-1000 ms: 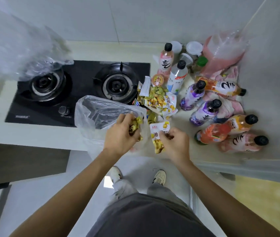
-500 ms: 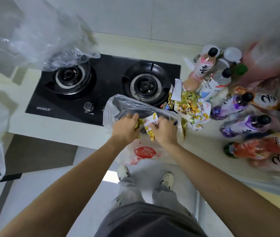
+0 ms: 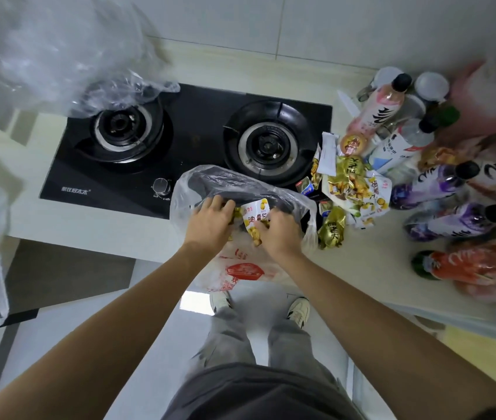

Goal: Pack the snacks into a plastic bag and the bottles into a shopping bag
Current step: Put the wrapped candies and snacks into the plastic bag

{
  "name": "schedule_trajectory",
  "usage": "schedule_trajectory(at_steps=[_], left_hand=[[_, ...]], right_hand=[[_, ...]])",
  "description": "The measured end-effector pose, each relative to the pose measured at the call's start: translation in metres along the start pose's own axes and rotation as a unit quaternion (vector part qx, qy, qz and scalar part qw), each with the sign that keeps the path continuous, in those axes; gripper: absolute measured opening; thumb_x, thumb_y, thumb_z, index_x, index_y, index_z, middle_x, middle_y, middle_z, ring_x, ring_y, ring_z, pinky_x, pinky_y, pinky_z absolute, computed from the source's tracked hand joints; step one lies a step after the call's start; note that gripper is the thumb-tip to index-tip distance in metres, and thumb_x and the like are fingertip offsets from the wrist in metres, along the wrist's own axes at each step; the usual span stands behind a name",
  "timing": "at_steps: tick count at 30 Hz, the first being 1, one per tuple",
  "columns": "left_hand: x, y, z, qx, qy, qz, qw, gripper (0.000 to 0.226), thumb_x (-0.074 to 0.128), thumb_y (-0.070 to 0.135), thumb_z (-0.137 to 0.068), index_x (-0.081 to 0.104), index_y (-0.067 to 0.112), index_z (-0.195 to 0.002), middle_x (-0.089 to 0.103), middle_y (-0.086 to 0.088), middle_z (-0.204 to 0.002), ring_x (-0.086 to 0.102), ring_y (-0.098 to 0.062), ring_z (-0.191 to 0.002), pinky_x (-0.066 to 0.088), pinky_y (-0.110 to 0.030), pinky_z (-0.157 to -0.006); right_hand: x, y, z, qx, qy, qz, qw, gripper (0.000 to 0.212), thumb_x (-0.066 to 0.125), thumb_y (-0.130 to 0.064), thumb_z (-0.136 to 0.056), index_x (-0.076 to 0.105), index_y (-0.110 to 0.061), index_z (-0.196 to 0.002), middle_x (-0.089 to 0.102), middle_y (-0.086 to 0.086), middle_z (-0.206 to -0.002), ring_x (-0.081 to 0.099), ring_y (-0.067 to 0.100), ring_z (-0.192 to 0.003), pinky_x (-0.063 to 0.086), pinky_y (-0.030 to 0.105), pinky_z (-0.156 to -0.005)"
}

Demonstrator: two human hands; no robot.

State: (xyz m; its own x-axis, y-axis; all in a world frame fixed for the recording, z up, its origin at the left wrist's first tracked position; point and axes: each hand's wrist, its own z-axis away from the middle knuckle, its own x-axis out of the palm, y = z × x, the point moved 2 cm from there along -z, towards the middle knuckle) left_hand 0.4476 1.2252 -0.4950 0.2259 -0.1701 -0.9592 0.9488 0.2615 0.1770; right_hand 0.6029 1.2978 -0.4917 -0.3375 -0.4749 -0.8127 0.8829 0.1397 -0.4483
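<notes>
Where the plastic bag (image 3: 210,189) overhangs the desk (image 3: 371,256) edge, both hands (image 3: 210,227) (image 3: 277,234) grip one snack packet (image 3: 254,216) inside; right of it, two purple bottles (image 3: 422,187).

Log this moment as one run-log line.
left hand: holds plastic bag open | right hand: pushing snack packet in | bottles: unpacked on counter

The person is wearing a dark grey top (image 3: 258,392), light grey trousers (image 3: 234,338) and white shoes (image 3: 299,309) with dark stripes at lower centre; both forearms are showing bare, sleeveless.
</notes>
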Motion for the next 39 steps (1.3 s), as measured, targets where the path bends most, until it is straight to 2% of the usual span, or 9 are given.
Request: schedule_trajectory(at_steps=[2, 4, 8, 14, 19, 23, 26, 33, 39], left_hand=[[-0.002, -0.008, 0.0, -0.004, -0.003, -0.017, 1.0, 0.039, 0.067, 0.037, -0.094, 0.052, 0.018, -0.126, 0.054, -0.008, -0.128, 0.052, -0.031, -0.12, 0.047, -0.044, -0.097], [-0.004, -0.011, 0.0, -0.006, -0.005, -0.025, 1.0, 0.041, 0.067, 0.04, -0.095, 0.053, 0.018, -0.127, 0.054, -0.007, -0.127, 0.052, -0.031, -0.118, 0.049, -0.043, -0.094], [-0.013, -0.002, 0.002, 0.001, 0.011, -0.009, 1.0, 0.039, 0.065, 0.04, -0.095, 0.057, 0.015, -0.124, 0.056, -0.009, -0.124, 0.052, -0.031, -0.116, 0.048, -0.044, -0.096], [-0.034, 0.027, 0.014, 0.007, 0.046, 0.008, 0.999, 0.031, 0.065, 0.039, -0.093, 0.061, 0.016, -0.114, 0.059, -0.006, -0.117, 0.055, -0.032, -0.113, 0.052, -0.048, -0.089], [-0.051, 0.07, 0.019, 0.046, 0.058, 0.023, 0.997, 0.037, 0.056, 0.045, -0.098, 0.06, 0.019, -0.125, 0.059, -0.005, -0.119, 0.054, -0.03, -0.114, 0.055, -0.046, -0.084], [-0.057, 0.113, 0.01, 0.069, 0.035, 0.033, 0.996, 0.034, 0.056, 0.04, -0.098, 0.058, 0.02, -0.126, 0.059, -0.004, -0.119, 0.052, -0.028, -0.118, 0.054, -0.043, -0.086], [-0.057, 0.143, -0.004, 0.09, 0.02, 0.043, 0.995, 0.038, 0.053, 0.039, -0.1, 0.056, 0.018, -0.131, 0.057, -0.006, -0.124, 0.05, -0.029, -0.121, 0.051, -0.043, -0.09], [-0.047, 0.202, -0.056, 0.136, 0.012, 0.04, 0.99, 0.049, 0.053, 0.037, -0.101, 0.047, 0.017, -0.145, 0.051, -0.007, -0.14, 0.047, -0.029, -0.129, 0.052, -0.045, -0.095], [-0.026, 0.244, -0.097, 0.173, 0.003, 0.015, 0.985, 0.06, 0.057, 0.037, -0.1, 0.036, 0.019, -0.154, 0.031, -0.005, -0.162, 0.027, -0.026, -0.151, 0.035, -0.046, -0.119]], right_hand=[[0.002, -0.007, 0.0, -0.007, -0.004, -0.003, 1.0, 0.031, 0.07, -0.038, -0.098, 0.053, -0.015, -0.087, 0.059, 0.0, -0.08, 0.069, 0.024, -0.085, 0.048, 0.032, -0.068], [0.002, -0.009, 0.001, -0.024, -0.001, 0.008, 1.0, 0.033, 0.07, -0.04, -0.097, 0.051, -0.016, -0.087, 0.057, -0.001, -0.08, 0.069, 0.025, -0.087, 0.055, 0.039, -0.082], [-0.006, -0.003, 0.008, -0.077, 0.023, 0.05, 0.995, 0.032, 0.068, -0.041, -0.098, 0.058, -0.011, -0.097, 0.065, 0.005, -0.089, 0.072, 0.029, -0.091, 0.051, 0.046, -0.105], [-0.041, 0.002, 0.025, -0.145, 0.052, 0.099, 0.983, 0.034, 0.055, -0.035, -0.104, 0.062, -0.006, -0.12, 0.067, 0.012, -0.114, 0.068, 0.031, -0.103, 0.053, 0.04, -0.083], [-0.081, 0.02, 0.042, -0.171, 0.094, 0.02, 0.981, 0.022, 0.06, -0.029, -0.101, 0.066, -0.008, -0.106, 0.07, 0.009, -0.101, 0.07, 0.031, -0.086, 0.057, 0.043, -0.072], [-0.108, 0.066, 0.045, -0.144, 0.135, 0.004, 0.98, 0.012, 0.063, -0.026, -0.097, 0.064, -0.014, -0.094, 0.069, 0.003, -0.092, 0.068, 0.027, -0.081, 0.056, 0.043, -0.066], [-0.123, 0.107, 0.038, -0.11, 0.129, 0.014, 0.985, 0.012, 0.06, -0.026, -0.098, 0.062, -0.015, -0.103, 0.065, 0.0, -0.103, 0.067, 0.024, -0.091, 0.058, 0.044, -0.072], [-0.145, 0.178, 0.002, -0.019, 0.123, 0.034, 0.992, 0.037, 0.063, -0.028, -0.095, 0.058, -0.007, -0.125, 0.053, 0.011, -0.125, 0.055, 0.034, -0.12, 0.051, 0.044, -0.083], [-0.138, 0.207, -0.023, 0.043, 0.104, -0.083, 0.99, 0.056, 0.06, -0.039, -0.089, 0.053, -0.007, -0.134, 0.06, 0.016, -0.128, 0.056, 0.037, -0.119, 0.053, 0.048, -0.09]])
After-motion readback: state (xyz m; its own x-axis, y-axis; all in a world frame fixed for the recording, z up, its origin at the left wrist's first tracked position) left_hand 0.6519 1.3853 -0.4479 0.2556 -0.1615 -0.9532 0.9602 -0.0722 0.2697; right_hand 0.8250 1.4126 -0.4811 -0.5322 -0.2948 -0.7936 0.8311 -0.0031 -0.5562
